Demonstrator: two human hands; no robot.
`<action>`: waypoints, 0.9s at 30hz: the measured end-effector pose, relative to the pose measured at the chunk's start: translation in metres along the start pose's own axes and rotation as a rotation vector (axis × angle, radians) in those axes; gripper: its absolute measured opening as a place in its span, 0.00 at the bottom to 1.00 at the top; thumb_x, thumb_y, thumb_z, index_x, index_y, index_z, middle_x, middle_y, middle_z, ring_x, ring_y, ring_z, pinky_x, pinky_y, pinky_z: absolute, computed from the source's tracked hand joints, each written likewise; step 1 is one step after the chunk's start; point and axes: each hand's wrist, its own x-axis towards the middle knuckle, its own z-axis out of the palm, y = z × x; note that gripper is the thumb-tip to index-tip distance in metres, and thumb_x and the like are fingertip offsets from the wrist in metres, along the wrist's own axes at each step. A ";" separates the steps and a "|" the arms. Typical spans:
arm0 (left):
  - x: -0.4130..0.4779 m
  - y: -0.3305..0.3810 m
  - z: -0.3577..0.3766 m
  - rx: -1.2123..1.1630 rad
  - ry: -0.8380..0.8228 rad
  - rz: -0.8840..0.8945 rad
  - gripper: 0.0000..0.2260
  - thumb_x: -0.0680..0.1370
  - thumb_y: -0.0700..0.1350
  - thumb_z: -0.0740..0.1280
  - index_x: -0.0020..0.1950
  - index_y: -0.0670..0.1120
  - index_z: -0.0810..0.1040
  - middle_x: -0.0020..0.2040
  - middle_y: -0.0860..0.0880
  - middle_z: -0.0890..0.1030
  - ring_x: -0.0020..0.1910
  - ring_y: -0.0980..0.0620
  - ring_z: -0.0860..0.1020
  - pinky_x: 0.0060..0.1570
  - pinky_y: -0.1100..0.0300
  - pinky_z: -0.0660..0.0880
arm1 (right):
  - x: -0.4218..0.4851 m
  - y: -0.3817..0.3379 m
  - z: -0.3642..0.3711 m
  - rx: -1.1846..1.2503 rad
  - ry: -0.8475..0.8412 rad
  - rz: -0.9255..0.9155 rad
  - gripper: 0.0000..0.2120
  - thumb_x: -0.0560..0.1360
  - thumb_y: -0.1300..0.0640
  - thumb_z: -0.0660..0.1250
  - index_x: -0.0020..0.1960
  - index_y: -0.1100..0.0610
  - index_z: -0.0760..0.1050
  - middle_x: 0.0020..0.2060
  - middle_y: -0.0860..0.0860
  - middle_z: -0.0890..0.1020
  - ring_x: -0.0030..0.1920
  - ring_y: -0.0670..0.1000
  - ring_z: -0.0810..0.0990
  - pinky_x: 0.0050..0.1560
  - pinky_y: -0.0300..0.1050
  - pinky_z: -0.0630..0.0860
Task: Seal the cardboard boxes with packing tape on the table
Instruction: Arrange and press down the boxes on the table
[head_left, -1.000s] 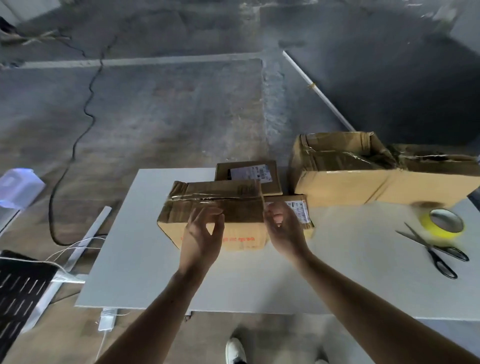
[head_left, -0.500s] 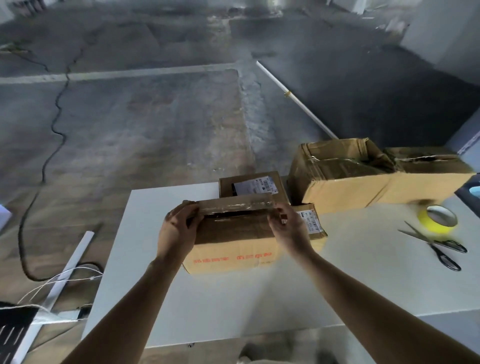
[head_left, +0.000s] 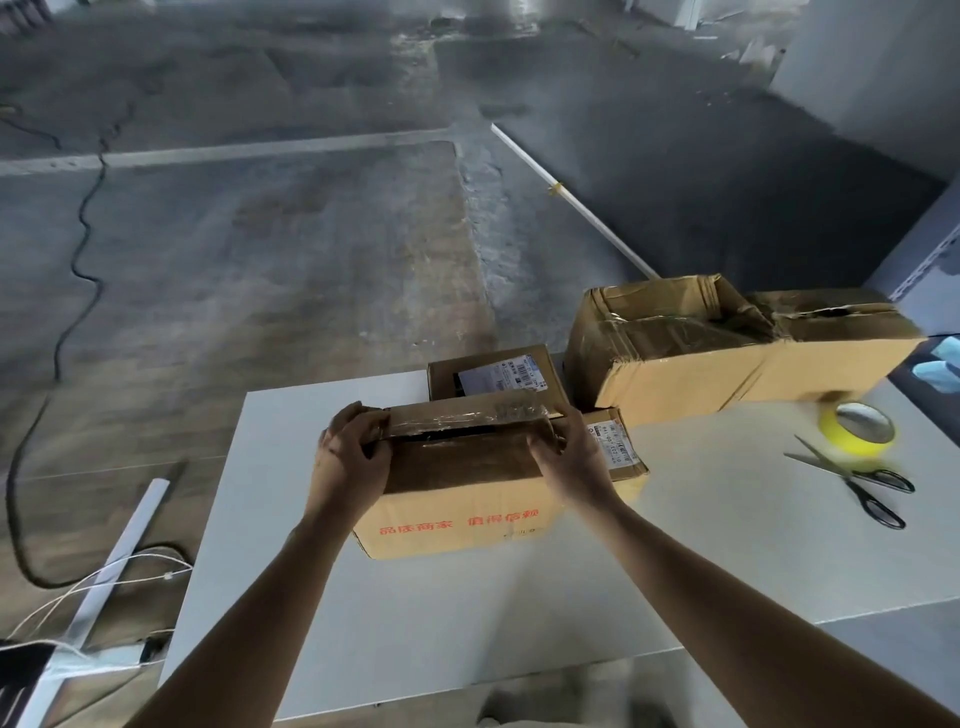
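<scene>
The box (head_left: 460, 519), seam judged unsealed, is gripped by left hand (head_left: 350, 462) and right hand (head_left: 569, 462); the tape (head_left: 857, 434) lies untouched, well right of them.

blurry yellow tape roll (head_left: 844, 442)

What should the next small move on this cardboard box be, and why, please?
Probably press the top flaps down until they meet: the left hand and right hand grip the ends of the cardboard box, but a dark gap shows between its flaps, and the yellow tape roll lies untouched.
</scene>
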 end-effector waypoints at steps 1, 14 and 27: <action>-0.001 0.000 -0.002 -0.035 -0.048 -0.040 0.17 0.77 0.41 0.69 0.66 0.47 0.78 0.72 0.48 0.70 0.69 0.45 0.69 0.68 0.48 0.69 | 0.000 0.001 0.000 0.013 -0.032 0.002 0.27 0.77 0.46 0.69 0.72 0.47 0.63 0.59 0.50 0.79 0.48 0.43 0.79 0.40 0.41 0.79; -0.016 -0.002 -0.002 -0.123 -0.127 -0.429 0.35 0.71 0.65 0.71 0.70 0.45 0.70 0.56 0.44 0.81 0.51 0.44 0.81 0.43 0.51 0.81 | -0.002 -0.004 0.006 0.013 -0.139 0.177 0.22 0.80 0.41 0.60 0.64 0.58 0.71 0.38 0.49 0.77 0.34 0.44 0.76 0.24 0.29 0.68; -0.020 0.043 -0.036 -0.147 0.066 -0.353 0.23 0.74 0.66 0.68 0.59 0.51 0.77 0.45 0.49 0.82 0.43 0.45 0.81 0.42 0.46 0.81 | -0.022 -0.039 -0.019 0.197 -0.060 0.071 0.10 0.81 0.42 0.61 0.52 0.47 0.74 0.47 0.61 0.83 0.49 0.61 0.82 0.49 0.59 0.81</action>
